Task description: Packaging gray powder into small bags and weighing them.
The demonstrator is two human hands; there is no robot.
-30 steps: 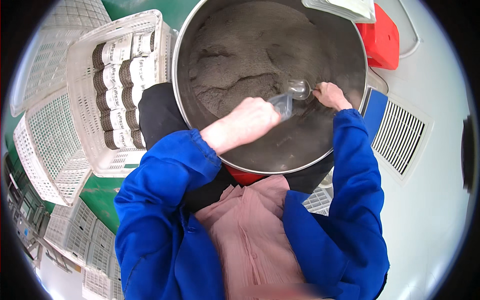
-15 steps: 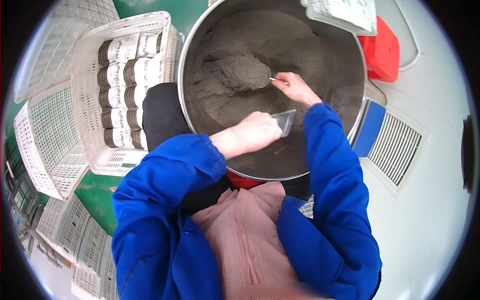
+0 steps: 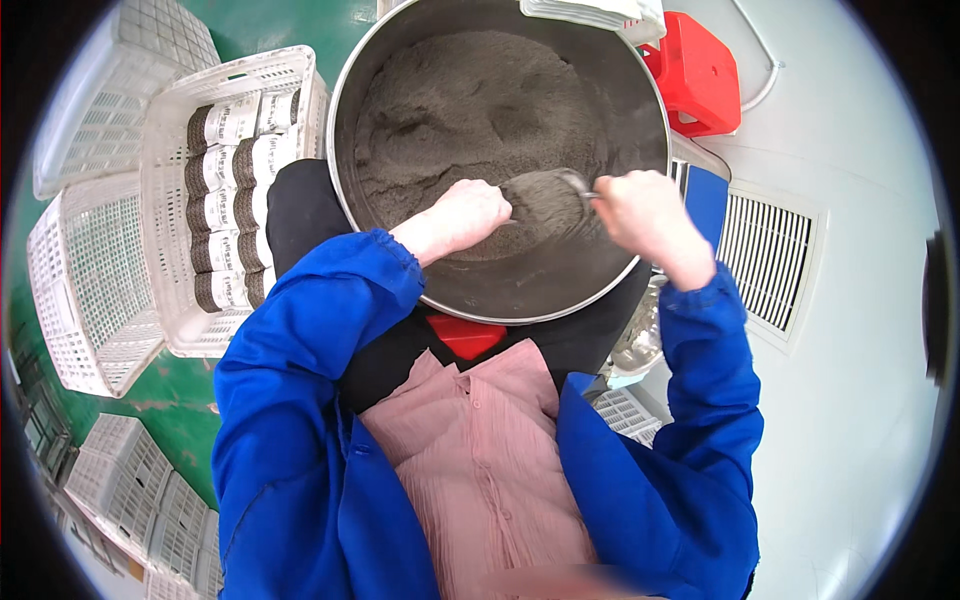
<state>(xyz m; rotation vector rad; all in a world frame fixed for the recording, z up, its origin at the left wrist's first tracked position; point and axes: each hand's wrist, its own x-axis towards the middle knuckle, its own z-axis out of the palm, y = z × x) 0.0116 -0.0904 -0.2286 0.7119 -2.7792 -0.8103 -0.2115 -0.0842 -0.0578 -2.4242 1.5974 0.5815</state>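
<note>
A wide steel tub (image 3: 336, 180) of dark grey powder (image 3: 480, 90) stands between my knees. My right hand (image 3: 645, 215) is closed round the handle of a metal scoop (image 3: 577, 183) at the tub's right side. Grey powder heaps over the scoop, and motion smears its outline. Over the near part of the powder, my left hand (image 3: 462, 216) is closed, with its knuckles up, just left of the scoop. It grips a clear plastic piece, now almost wholly hidden by the fingers and powder.
On my left, a white plastic crate (image 3: 165, 220) holds rows of white-and-dark patterned packs (image 3: 225, 210). More white crates (image 3: 95, 290) stand beyond it. White packets (image 3: 585, 10) lie over the tub's far right rim, near a red plastic stool (image 3: 700, 75). A wall vent (image 3: 765, 255) is at right.
My right hand has drawn the scoop nearer and to the right, beside my left hand. My left hand has shifted slightly left, and its clear plastic piece is now mostly hidden. The view has shifted.
</note>
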